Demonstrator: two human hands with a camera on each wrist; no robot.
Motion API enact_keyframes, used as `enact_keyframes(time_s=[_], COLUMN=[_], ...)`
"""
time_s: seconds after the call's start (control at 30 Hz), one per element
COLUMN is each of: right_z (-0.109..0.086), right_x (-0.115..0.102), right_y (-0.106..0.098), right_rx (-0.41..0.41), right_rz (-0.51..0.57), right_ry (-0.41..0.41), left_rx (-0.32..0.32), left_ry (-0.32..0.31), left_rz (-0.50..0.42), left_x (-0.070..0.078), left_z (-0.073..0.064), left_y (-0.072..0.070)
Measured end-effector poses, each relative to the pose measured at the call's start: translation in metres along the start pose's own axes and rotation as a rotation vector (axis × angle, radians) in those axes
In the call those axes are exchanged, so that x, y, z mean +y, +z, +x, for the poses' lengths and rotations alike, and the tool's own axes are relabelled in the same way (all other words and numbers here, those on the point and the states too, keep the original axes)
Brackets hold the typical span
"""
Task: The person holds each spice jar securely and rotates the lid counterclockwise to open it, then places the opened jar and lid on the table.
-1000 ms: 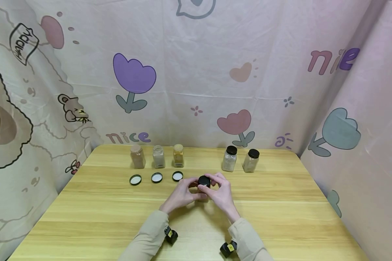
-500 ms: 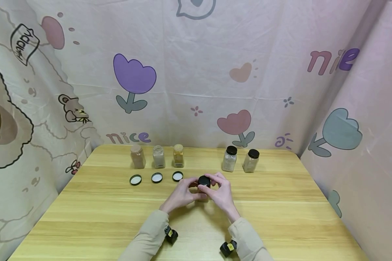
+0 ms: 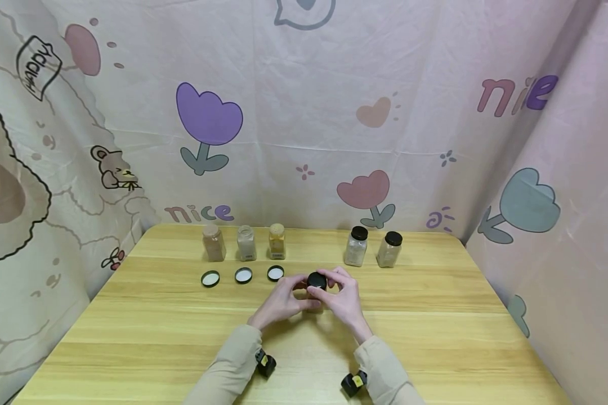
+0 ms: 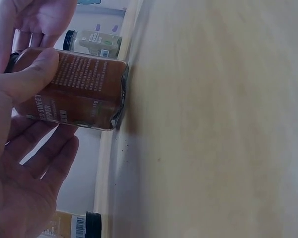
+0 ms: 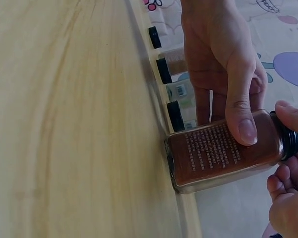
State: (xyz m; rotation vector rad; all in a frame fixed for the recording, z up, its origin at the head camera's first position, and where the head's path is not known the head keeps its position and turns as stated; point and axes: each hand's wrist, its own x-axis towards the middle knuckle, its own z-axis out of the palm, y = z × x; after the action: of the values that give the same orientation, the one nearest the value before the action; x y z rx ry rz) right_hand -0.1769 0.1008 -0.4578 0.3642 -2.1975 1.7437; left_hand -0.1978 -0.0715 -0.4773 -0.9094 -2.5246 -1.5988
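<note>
A square spice jar of red-brown powder, its label partly reading "SWEET", stands upright near the middle of the table. My left hand holds the jar's body, thumb on one side and fingers on the other. With thumb and fingers, my right hand grips the black lid, which sits on the jar's neck. The right wrist view shows the lid's ridged edge between the right fingers. In the head view the hands cover most of the jar below its lid.
Behind to the left stand three lidless jars, brownish, whitish and yellow. Before them lie three upturned black lids. Two black-capped jars stand back right on the wooden table. A printed curtain hangs behind.
</note>
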Motion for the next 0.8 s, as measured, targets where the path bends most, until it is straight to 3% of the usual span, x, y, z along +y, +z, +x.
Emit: enact_keyframes(time_s=[0.33,0.57,0.8], right_z=[0.0018,0.0029,0.0033], right_x=[0.0052,0.0078,0.0077], right_y=[-0.0024,-0.0057,-0.0085], right_rx=[-0.013,-0.086,-0.112], right_rz=[0.044,0.095,0.061], right_ry=[-0.015,-0.085,-0.052], left_rx=[-0.017,-0.035,-0.016], left_ry=[-0.015,-0.001,0.003], left_rz=[0.019,0.03,0.061], left_x=[0.0017,0.0016,0.0027], left_z=[0.0006,0.0007,0.0006], left_y=[-0.0038,-0.0053,-0.0026])
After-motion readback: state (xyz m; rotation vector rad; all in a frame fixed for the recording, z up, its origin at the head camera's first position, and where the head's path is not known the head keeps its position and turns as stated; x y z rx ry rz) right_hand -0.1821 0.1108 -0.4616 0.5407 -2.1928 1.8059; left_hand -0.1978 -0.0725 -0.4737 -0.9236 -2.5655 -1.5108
